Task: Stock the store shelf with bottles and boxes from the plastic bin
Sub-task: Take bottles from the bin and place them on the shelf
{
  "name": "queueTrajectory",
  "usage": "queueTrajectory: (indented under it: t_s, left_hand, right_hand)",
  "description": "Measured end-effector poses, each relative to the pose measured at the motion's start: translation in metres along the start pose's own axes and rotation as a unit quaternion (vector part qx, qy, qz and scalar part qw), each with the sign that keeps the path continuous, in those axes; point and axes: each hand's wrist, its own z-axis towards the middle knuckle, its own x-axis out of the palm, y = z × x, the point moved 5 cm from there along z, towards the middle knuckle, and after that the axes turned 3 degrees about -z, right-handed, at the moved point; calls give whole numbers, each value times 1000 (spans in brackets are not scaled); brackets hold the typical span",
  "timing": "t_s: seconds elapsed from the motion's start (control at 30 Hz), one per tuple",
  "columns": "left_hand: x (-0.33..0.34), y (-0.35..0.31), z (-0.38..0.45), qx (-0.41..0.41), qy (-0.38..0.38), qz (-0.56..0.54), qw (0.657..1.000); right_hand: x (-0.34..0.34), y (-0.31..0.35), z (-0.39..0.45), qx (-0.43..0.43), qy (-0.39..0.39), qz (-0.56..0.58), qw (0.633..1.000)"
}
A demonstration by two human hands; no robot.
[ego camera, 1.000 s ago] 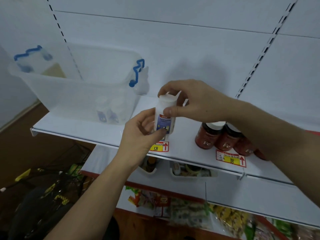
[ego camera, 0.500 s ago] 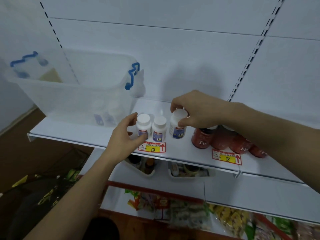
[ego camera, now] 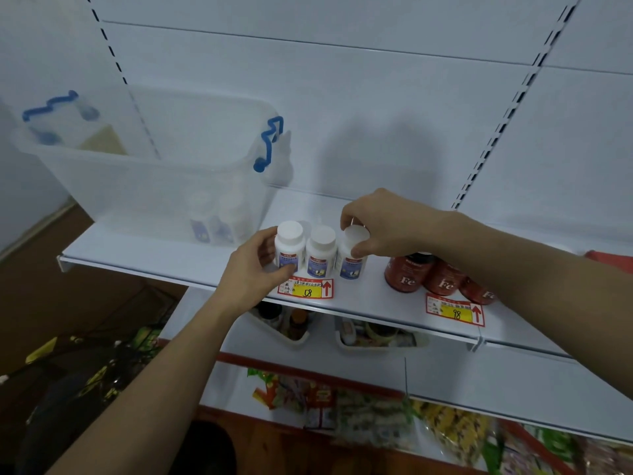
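Three white bottles (ego camera: pixel 321 252) stand on the shelf (ego camera: pixel 171 258) between the hands; the left hand (ego camera: pixel 255 269) grips the nearest, the right hand (ego camera: pixel 383 224) pinches another's cap. Probably light, rigid, smooth plastic: best gripped around the body.

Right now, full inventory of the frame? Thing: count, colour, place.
white bottles: 3, white with blue labels, in a row at the shelf front, above the 58 tag
red bottles: 3 showing, dark red, marked Fe, right of the white ones
bin: 1, clear with blue latches, left on the shelf, more bottles inside
shelf: 1, white
price tags: 2, red and yellow, on the shelf front edge
trays: 2, white, on the shelf below
packets: several, mixed colours, lowest shelf
left hand: grips the leftmost white bottle
right hand: grips the rightmost white bottle's cap
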Motion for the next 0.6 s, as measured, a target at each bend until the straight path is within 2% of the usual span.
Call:
queueTrajectory:
  t_s: [0.6]
  left_hand:
    - [-1,3,2,7,3,39,999]
  right_hand:
    - [10,-5,2,7,0,55,998]
